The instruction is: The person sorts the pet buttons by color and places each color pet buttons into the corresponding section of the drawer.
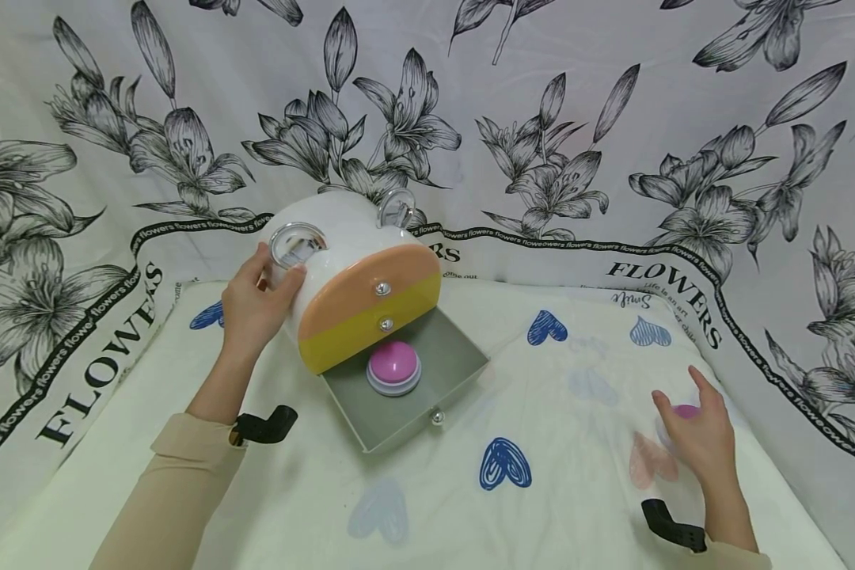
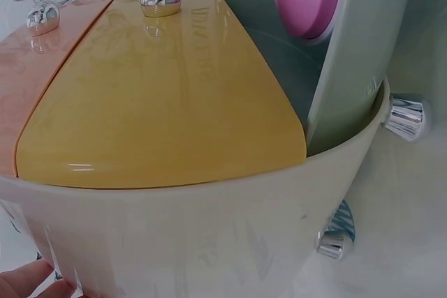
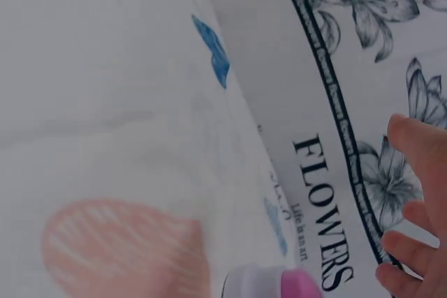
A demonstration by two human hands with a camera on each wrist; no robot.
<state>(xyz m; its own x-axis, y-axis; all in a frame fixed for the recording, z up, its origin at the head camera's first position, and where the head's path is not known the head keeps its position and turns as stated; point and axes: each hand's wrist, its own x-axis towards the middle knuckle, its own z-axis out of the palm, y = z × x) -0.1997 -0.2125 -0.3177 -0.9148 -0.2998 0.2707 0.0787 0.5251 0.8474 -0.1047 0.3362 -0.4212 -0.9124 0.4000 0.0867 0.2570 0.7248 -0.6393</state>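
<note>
A white, barrel-shaped small drawer cabinet (image 1: 342, 214) with an orange drawer front (image 1: 356, 289) and a yellow one (image 1: 356, 330) stands tilted left of centre. Its lowest drawer, grey-green (image 1: 449, 368), is pulled out. Inside that drawer sits a round push button (image 1: 394, 364) with a pink dome and white base. My left hand (image 1: 256, 301) rests on the cabinet's side by a chrome-rimmed disc (image 1: 295, 244), thumb and fingers spread. Over at the right, my right hand (image 1: 705, 435) is spread above a second pink-and-white push button (image 3: 300, 284), partly hidden in the head view.
A white sheet with printed hearts (image 1: 506, 463) covers the surface. Flower-printed cloth (image 1: 556, 158) rises behind it and at both sides. Another clear round disc (image 1: 397, 210) sticks up from the cabinet's top. Chrome feet (image 2: 406, 116) show underneath.
</note>
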